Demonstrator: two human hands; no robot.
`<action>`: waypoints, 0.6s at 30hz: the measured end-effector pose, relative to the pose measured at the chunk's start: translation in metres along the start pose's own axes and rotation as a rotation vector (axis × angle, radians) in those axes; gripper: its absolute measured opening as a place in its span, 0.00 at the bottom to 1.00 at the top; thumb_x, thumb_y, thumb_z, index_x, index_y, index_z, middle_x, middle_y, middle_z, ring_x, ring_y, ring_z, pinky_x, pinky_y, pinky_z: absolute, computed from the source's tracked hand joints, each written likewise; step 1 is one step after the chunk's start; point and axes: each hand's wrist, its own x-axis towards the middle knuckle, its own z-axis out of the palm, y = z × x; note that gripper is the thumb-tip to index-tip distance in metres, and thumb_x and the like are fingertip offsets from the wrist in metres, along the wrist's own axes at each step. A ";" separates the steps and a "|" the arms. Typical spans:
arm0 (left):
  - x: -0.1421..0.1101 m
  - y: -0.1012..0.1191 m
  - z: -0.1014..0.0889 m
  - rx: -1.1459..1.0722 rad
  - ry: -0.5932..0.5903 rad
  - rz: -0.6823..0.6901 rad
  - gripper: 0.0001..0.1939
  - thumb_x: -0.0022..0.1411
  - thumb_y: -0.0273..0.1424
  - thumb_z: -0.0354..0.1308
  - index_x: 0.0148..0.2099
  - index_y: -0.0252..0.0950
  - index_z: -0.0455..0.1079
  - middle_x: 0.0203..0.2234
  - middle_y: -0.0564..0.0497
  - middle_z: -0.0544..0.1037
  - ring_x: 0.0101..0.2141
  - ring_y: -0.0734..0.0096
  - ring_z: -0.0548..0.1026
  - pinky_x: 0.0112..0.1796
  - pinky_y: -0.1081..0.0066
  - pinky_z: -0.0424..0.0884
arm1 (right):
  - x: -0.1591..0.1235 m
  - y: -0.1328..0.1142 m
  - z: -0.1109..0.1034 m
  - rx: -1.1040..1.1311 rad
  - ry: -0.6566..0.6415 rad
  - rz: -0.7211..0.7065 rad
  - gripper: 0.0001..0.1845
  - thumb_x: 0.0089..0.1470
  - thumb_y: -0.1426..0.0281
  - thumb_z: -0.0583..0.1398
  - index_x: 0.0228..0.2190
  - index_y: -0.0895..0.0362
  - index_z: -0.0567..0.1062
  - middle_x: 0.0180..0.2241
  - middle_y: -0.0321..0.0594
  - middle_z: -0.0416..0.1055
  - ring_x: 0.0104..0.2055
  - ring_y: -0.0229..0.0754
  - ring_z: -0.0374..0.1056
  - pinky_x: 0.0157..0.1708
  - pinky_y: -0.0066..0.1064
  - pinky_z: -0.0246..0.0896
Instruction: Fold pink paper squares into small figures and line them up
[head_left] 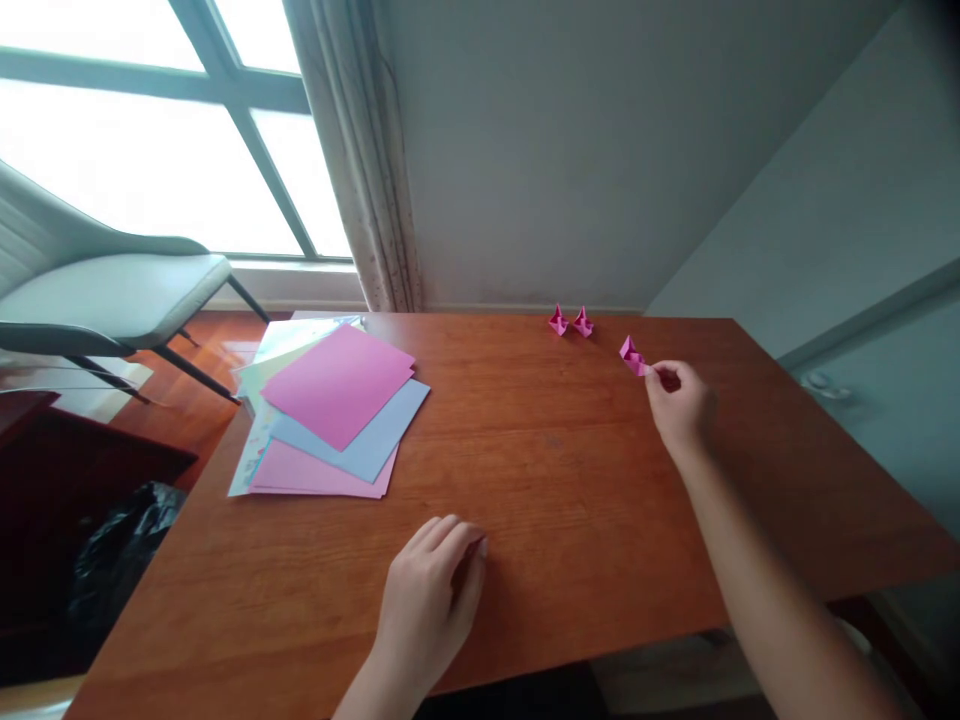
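Between the thumb and fingertips of my right hand (681,400) is a small pink origami boat (632,356), held by its lower right corner. It tilts to one side over the far right part of the table. To its left, two more pink origami boats, a left one (558,321) and a right one (583,322), stand side by side near the table's back edge. My left hand (431,580) rests by the front edge, its fingers curled and the thumb against the index finger. Nothing shows in it.
On the left of the wooden table (510,440) lies a loose stack of coloured paper, with a pink sheet (341,385) on top and a blue sheet (375,437) below. A chair (112,290) stands beyond the left edge; a wall is behind.
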 end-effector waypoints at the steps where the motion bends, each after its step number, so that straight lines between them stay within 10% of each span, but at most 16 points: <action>1: 0.000 0.000 0.000 0.000 0.000 0.006 0.08 0.70 0.27 0.51 0.38 0.39 0.69 0.29 0.51 0.76 0.31 0.67 0.73 0.32 0.69 0.67 | 0.011 0.004 0.010 -0.014 0.008 0.010 0.10 0.54 0.64 0.60 0.30 0.57 0.77 0.30 0.46 0.79 0.30 0.46 0.72 0.35 0.35 0.64; 9: 0.002 -0.004 0.000 0.021 0.045 0.080 0.07 0.69 0.25 0.52 0.38 0.40 0.68 0.28 0.52 0.75 0.28 0.69 0.74 0.29 0.71 0.69 | 0.055 0.013 0.077 -0.139 -0.003 0.108 0.09 0.55 0.67 0.56 0.29 0.56 0.74 0.30 0.48 0.78 0.32 0.49 0.71 0.35 0.37 0.60; 18: 0.004 -0.006 0.000 0.063 0.058 0.128 0.06 0.68 0.25 0.52 0.39 0.40 0.68 0.28 0.51 0.76 0.28 0.68 0.75 0.30 0.71 0.72 | 0.064 0.015 0.101 -0.194 -0.035 0.088 0.07 0.55 0.68 0.56 0.29 0.55 0.74 0.33 0.47 0.78 0.36 0.49 0.70 0.36 0.36 0.57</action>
